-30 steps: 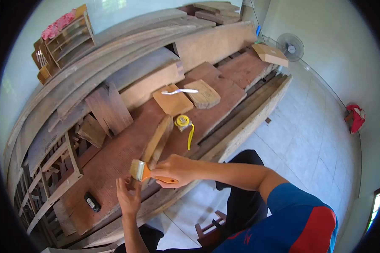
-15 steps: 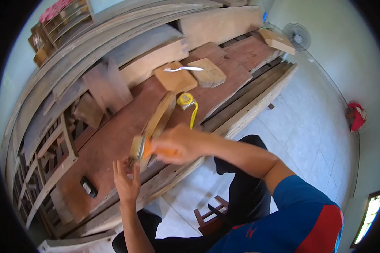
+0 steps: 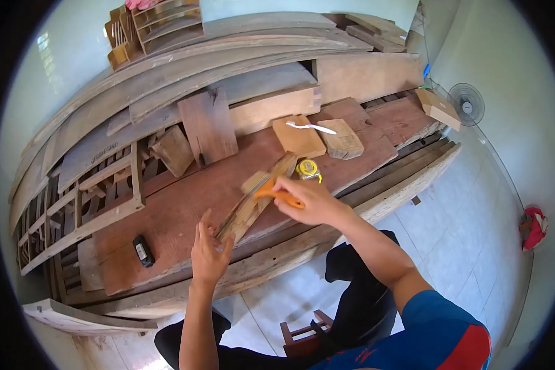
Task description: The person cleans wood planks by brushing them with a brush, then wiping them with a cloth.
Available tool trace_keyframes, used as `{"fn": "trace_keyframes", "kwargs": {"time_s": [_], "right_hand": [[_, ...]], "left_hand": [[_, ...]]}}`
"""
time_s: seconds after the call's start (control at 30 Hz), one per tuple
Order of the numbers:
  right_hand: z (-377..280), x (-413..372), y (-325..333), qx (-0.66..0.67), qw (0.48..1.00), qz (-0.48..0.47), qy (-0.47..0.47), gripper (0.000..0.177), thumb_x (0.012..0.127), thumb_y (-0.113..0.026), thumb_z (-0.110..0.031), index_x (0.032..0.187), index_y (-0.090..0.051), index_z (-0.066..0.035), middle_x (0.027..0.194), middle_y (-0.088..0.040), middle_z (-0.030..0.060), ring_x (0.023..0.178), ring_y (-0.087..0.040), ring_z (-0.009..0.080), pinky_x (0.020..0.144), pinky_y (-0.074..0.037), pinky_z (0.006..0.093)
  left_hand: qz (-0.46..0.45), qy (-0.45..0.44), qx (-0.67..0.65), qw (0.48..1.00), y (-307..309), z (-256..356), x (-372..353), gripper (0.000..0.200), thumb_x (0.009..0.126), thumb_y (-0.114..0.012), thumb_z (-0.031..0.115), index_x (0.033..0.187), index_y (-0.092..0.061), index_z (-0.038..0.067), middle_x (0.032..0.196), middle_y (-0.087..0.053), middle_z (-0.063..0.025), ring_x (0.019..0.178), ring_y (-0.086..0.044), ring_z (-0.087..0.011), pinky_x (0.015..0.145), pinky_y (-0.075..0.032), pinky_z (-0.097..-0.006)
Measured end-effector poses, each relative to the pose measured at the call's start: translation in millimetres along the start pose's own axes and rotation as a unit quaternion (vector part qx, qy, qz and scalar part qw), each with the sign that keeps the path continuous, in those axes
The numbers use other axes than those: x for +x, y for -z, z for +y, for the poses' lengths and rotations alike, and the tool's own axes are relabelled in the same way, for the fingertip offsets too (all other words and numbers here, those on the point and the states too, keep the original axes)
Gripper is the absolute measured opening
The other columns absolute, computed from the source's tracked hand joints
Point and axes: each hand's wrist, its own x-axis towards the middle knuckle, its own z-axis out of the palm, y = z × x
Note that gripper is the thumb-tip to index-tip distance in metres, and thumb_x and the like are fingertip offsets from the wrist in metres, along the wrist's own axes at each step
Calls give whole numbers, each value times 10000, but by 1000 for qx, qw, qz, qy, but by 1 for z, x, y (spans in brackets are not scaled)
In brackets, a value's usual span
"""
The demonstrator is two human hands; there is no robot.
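My right hand [image 3: 308,200] is wrapped round the orange handle of a paintbrush [image 3: 280,195]. The brush's pale bristles lie against a long, narrow piece of wood [image 3: 253,213], toward its upper part. At the near end of that wood is my left hand [image 3: 211,256], its thumb on one side and its fingers on the other, holding the end between them. A yellow tape measure [image 3: 307,167] sits just beyond my right hand. Farther back, a white toothbrush [image 3: 311,127] lies across two small wooden blocks [image 3: 299,139].
A reddish-brown board [image 3: 166,213] forms the work surface. On its left lies a small black device [image 3: 143,251]. Wooden frames [image 3: 135,179] and stacked planks [image 3: 246,46] stand behind. A fan [image 3: 467,105] is at the right, and a small stool [image 3: 306,336] is below me.
The view has shifted, so the bench appears lower and farther right. My right hand has moved the paintbrush from near my left hand up along the wood, away from it.
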Motion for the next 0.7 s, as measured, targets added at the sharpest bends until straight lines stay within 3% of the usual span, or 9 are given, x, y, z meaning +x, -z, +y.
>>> {"fn": "trace_keyframes", "kwargs": {"time_s": [0.13, 0.17, 0.2, 0.23, 0.3, 0.4, 0.5, 0.6, 0.7], "right_hand": [[-5, 2, 0, -67, 993, 78, 52, 290, 997, -634, -256, 1255, -616, -126, 914, -739, 145, 809, -732, 396, 690, -572, 513], [-14, -1, -4, -49, 998, 12, 39, 360, 984, -633, -235, 1332, -607, -146, 924, -746, 146, 799, -735, 387, 693, -581, 521], [-11, -3, -23, -21, 993, 20, 114, 383, 977, -647, -245, 1347, -596, -160, 930, -748, 145, 804, -737, 381, 684, -576, 526], [-26, -8, -24, 13, 992, -49, 119, 344, 975, -657, -251, 1305, -608, -168, 926, -748, 139, 800, -734, 380, 684, -571, 529], [-41, -16, -19, 10, 985, -92, 148, 285, 977, -671, -266, 1235, -609, -161, 886, -735, 138, 789, -726, 391, 676, -556, 516], [-25, -12, 19, 54, 989, -111, 81, 231, 977, -691, -267, 1135, -590, -132, 911, -717, 150, 812, -724, 389, 687, -531, 504], [4, -7, 33, 20, 998, -57, 10, 244, 994, -694, -294, 1119, -586, -114, 893, -706, 138, 795, -711, 362, 667, -522, 486], [-4, -13, 22, -17, 998, 43, 36, 218, 986, -684, -276, 1086, -592, -106, 904, -710, 153, 835, -714, 403, 687, -546, 510], [-22, -16, 1, 31, 993, -12, 116, 231, 1001, -695, -276, 1077, -583, -89, 960, -711, 139, 901, -719, 385, 741, -561, 467]], "left_hand": [[3, -59, 49, 997, 5, -8, 1, 461, 867, -813, 74, 1292, -642, 20, 1030, -620, -147, 702, -629, -231, 685, -535, -374], [6, -56, 41, 998, 6, -8, 4, 441, 869, -807, 70, 1278, -650, 18, 1027, -617, -153, 711, -634, -247, 672, -536, -377], [3, -49, 30, 998, 8, -4, 5, 422, 871, -800, 67, 1264, -658, 16, 1024, -615, -159, 719, -640, -263, 660, -537, -381], [-8, -40, 16, 999, 5, -3, 3, 402, 872, -794, 64, 1251, -666, 14, 1021, -613, -166, 728, -645, -279, 647, -538, -384], [-16, -58, 28, 998, 3, -7, 3, 395, 871, -791, 44, 1242, -660, 12, 1036, -607, -162, 712, -632, -264, 634, -527, -368], [-12, -39, 11, 999, 4, 1, 5, 369, 880, -779, 34, 1228, -659, 7, 1037, -590, -152, 701, -619, -268, 629, -522, -379], [4, -39, 49, 998, 6, -2, -4, 321, 886, -775, 40, 1187, -666, 25, 981, -591, -131, 665, -618, -221, 720, -500, -346], [-5, -58, 52, 997, 13, -2, -7, 268, 897, -769, 38, 1146, -672, 23, 967, -605, -120, 675, -639, -212, 736, -512, -344], [-9, -48, 27, 998, 14, -2, -6, 253, 895, -768, 12, 1137, -695, 18, 995, -635, -132, 716, -659, -221, 662, -548, -345]]}}
